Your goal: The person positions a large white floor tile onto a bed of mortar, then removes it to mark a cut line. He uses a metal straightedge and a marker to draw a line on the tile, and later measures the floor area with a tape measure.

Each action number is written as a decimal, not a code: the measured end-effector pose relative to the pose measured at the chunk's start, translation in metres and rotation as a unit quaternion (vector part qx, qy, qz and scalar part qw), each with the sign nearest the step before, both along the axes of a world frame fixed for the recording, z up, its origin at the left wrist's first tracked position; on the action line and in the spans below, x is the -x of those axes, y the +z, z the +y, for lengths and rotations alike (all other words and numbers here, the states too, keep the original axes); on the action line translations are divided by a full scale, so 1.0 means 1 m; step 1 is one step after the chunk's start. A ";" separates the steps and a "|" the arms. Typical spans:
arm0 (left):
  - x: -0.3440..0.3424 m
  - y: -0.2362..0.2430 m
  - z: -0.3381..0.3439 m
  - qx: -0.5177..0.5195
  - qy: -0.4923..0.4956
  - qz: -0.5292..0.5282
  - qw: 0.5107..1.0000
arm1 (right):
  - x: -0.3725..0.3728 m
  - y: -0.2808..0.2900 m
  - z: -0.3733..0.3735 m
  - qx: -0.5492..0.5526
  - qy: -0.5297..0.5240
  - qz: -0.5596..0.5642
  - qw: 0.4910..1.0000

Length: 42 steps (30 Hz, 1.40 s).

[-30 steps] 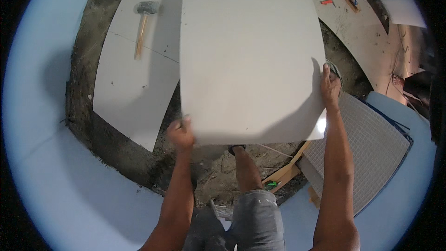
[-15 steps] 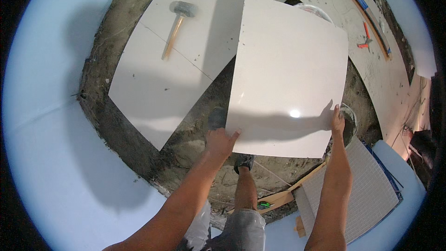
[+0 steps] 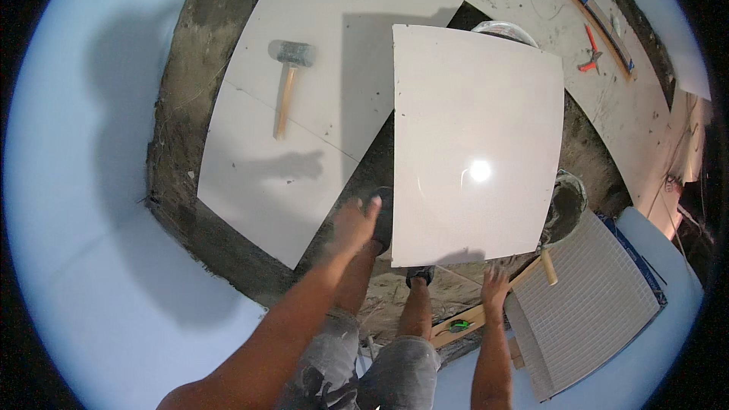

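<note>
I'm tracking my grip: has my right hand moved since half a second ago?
Yes: against the bucket, your right hand has shifted left and toward you, from beside the bucket to the middle white tile's near edge.

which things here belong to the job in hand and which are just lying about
Likely the job:
- large white tile
- right hand by its near edge
- left hand left of it

Apparently lying about:
- mallet
- red-handled pliers
- green tape measure
- gridded grey panel
</note>
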<state>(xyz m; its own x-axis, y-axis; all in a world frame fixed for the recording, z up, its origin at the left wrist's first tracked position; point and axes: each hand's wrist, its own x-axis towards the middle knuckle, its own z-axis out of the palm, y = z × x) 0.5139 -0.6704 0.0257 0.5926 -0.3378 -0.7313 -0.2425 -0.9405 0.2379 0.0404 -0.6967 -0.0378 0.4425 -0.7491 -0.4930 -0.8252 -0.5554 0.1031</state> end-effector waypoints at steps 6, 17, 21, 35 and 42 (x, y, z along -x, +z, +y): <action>-0.157 -0.057 -0.117 0.107 -0.038 -0.130 0.985 | -0.017 0.136 0.123 -0.242 -0.597 0.099 0.758; -0.228 -0.070 -0.290 0.199 -0.159 -0.160 0.954 | -0.003 0.160 0.192 -0.130 -0.709 -0.039 0.692; -0.223 -0.077 -0.293 0.189 -0.195 -0.182 0.945 | -0.047 0.171 0.144 -0.207 -0.672 0.026 0.711; -0.243 -0.084 -0.290 0.156 -0.156 -0.236 0.946 | -0.044 0.161 0.142 -0.233 -0.724 -0.080 0.644; -0.213 -0.103 -0.150 0.044 -0.197 -0.105 0.974 | -0.023 0.158 0.175 -0.301 -0.712 -0.014 0.634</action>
<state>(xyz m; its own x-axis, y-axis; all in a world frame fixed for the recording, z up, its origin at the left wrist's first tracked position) 0.7269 -0.8208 -0.0776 0.5379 -0.6241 -0.5667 -0.6318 -0.7435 0.2192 0.0635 -0.5219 0.1200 -0.4565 -0.0784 -0.8863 -0.5317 0.8227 0.2011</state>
